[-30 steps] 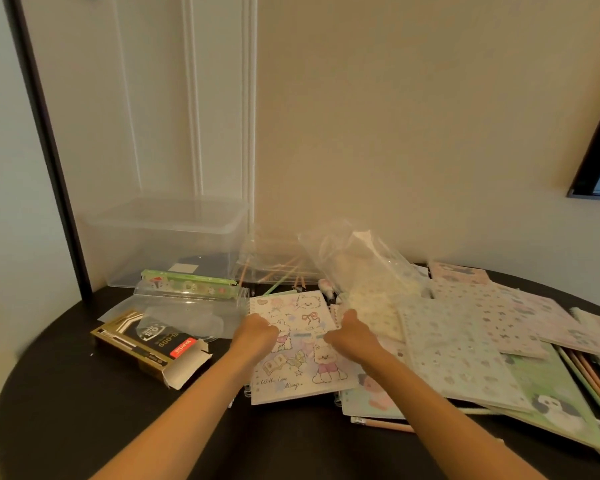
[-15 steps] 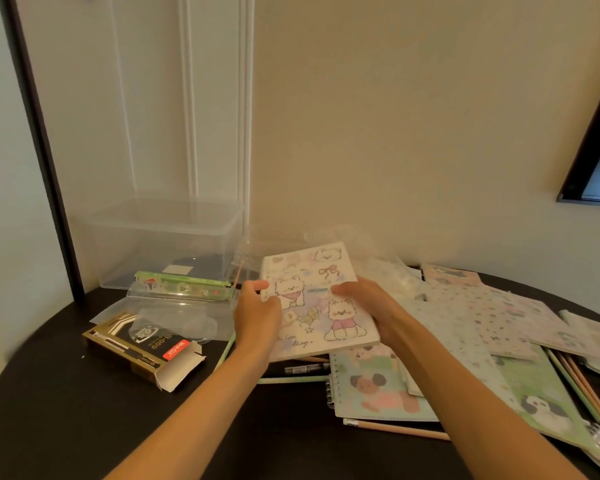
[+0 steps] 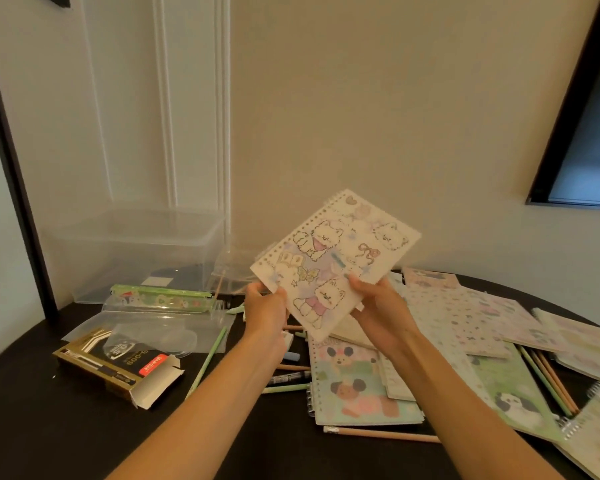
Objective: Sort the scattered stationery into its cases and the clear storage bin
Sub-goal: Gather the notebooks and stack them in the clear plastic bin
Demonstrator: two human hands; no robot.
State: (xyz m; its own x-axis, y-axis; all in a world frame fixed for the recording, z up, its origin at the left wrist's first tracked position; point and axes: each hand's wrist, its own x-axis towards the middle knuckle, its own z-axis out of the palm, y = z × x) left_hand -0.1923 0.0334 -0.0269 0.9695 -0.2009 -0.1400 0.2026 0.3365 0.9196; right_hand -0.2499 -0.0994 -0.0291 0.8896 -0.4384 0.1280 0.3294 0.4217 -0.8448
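The spiral notebook (image 3: 333,261) is held up in the air above the dark round table (image 3: 49,427), in front of the wall, by both hands. The left hand (image 3: 264,311) reaches in from below with the forearm stretched forward, and grips the notebook's lower left corner, its fingers curled round the edge. The right hand (image 3: 378,313) rises on the other side, thumb pressed on the front cover near the lower right edge and the fingers wrapped behind. The notebook is tilted, its long axis running from lower left to upper right, with the wire spiral along the upper left edge and the cover facing the camera. That cover is cream, printed with white fluffy dogs, a pink bow, a butterfly, a heart and an open book in pastel tones. Below it lie another notebook (image 3: 361,386) with a bear picture, patterned sheets (image 3: 465,313) and pencils (image 3: 381,434). The clear storage bin (image 3: 132,251) stands at the back left against the wall, with a green pencil case (image 3: 160,295) in front of it and an open cardboard box (image 3: 118,368) nearer
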